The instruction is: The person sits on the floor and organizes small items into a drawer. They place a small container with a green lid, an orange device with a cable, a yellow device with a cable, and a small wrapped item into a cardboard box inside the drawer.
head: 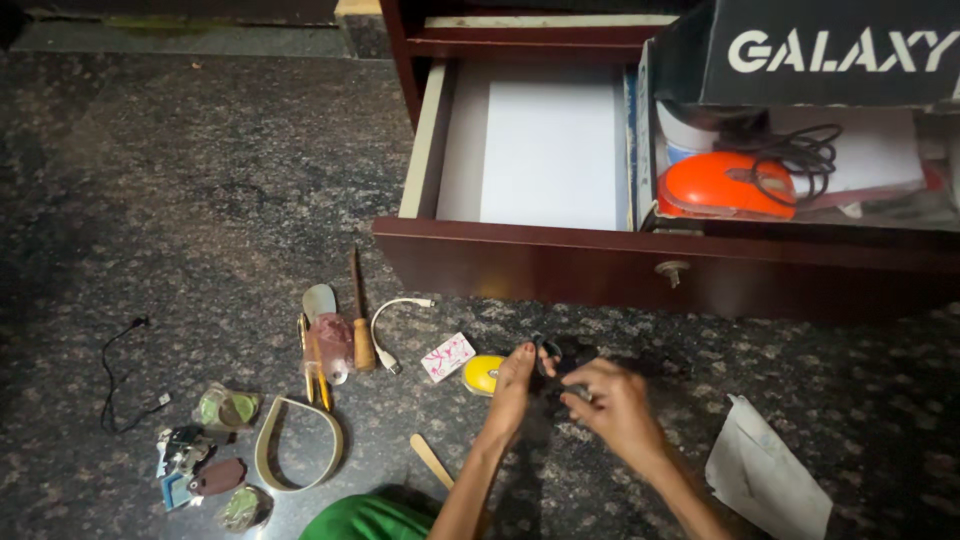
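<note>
Both hands working a small black object (pixel 562 358) on the speckled stone floor (pixel 200 200): left hand (pixel 512 385) pinching its edge, right hand (pixel 612 400) closed on it. Better kept low, gripped firmly, near the dark wooden drawer's (pixel 560 262) front edge.

We see two bare forearms, no sleeves reaching wrists. Left hand (pixel 514 385) and right hand (pixel 612 400) bare: no gloves, no rings, no watch, no bracelets that we can make out. Green garment (pixel 365 518) at bottom edge, plain, smooth fabric.
</note>
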